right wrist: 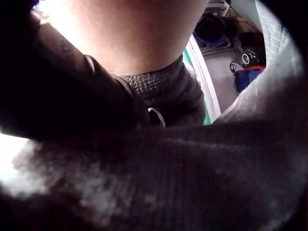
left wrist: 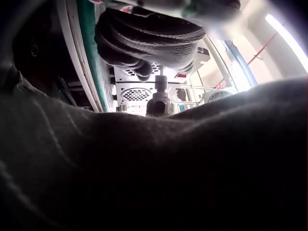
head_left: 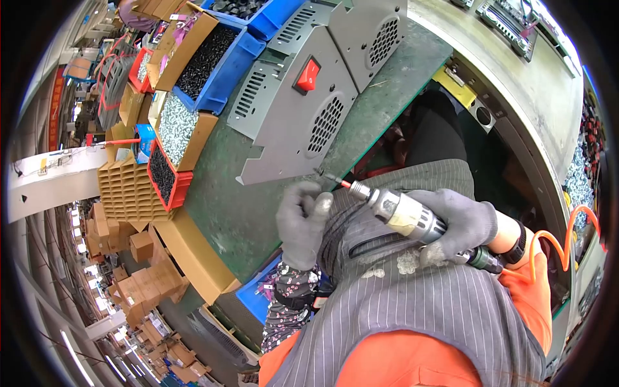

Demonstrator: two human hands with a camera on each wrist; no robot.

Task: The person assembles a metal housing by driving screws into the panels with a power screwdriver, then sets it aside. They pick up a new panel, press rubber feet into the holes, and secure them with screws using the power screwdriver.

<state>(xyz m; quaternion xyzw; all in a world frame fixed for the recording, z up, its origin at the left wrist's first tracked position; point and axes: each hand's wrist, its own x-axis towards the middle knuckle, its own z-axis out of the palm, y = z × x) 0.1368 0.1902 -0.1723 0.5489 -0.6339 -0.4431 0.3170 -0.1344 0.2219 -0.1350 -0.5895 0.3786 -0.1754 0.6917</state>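
A grey-gloved right hand [head_left: 454, 222] grips a power screwdriver [head_left: 409, 216], its bit pointing up and left towards the lower corner of a grey metal panel [head_left: 284, 138]. Just left of the bit is the gloved left hand [head_left: 304, 222], fingers curled and thumb raised; whether something small lies inside them is hidden. The panel has a red switch [head_left: 308, 74] and a round vent grille, and a second grey panel [head_left: 367, 39] stands beside it. In the left wrist view the curled left hand [left wrist: 149, 41] appears above the screwdriver's chuck [left wrist: 160, 91]. Dark cloth and glove fill most of the right wrist view.
Blue bins [head_left: 229, 68] of black parts, a carton [head_left: 177, 129] of silvery screws and a red bin [head_left: 169, 177] line the left side of the green bench [head_left: 222, 219]. An orange air hose [head_left: 548, 235] curls by the right forearm. Stacked cartons [head_left: 151, 284] stand beyond.
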